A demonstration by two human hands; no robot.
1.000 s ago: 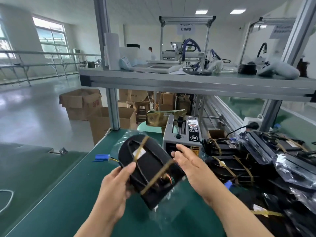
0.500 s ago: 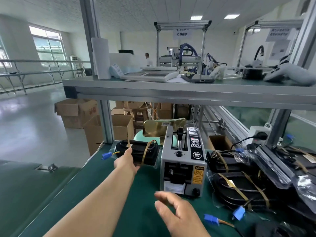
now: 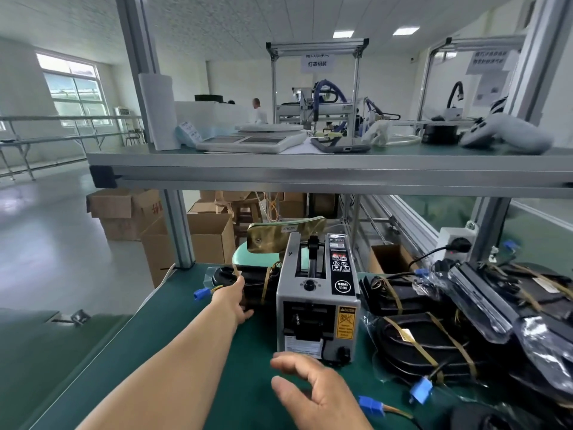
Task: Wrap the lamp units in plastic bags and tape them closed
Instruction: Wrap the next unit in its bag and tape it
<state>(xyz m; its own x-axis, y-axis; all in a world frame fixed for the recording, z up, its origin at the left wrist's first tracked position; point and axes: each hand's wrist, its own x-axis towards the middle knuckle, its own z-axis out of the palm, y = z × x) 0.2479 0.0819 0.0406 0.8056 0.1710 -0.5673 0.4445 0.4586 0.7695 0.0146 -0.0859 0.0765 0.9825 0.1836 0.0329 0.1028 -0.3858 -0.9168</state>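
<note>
- The left hand [image 3: 238,301] was stretched out to the far left of the worktop [image 3: 130,346]. Its grip was closed on the near end of a bagged lamp unit [image 3: 257,282], thumb above and fingers below.
- That unit sat just left of the tape dispenser [image 3: 316,293], taped bands across it and its blue connector [image 3: 201,294] poking out to the left.
- The right hand [image 3: 313,389] hovered near the dispenser's front, its grip loosely spread and holding nothing.
- A pile of bagged units [image 3: 418,339], also banded with tape, lay right of the dispenser.
- The step in hand looked like setting 1 finished unit aside.
- The next move would call for the left hand to let go, then for a fresh bag and an unwrapped unit. Neither showed clearly, so their source could not be told.
</note>
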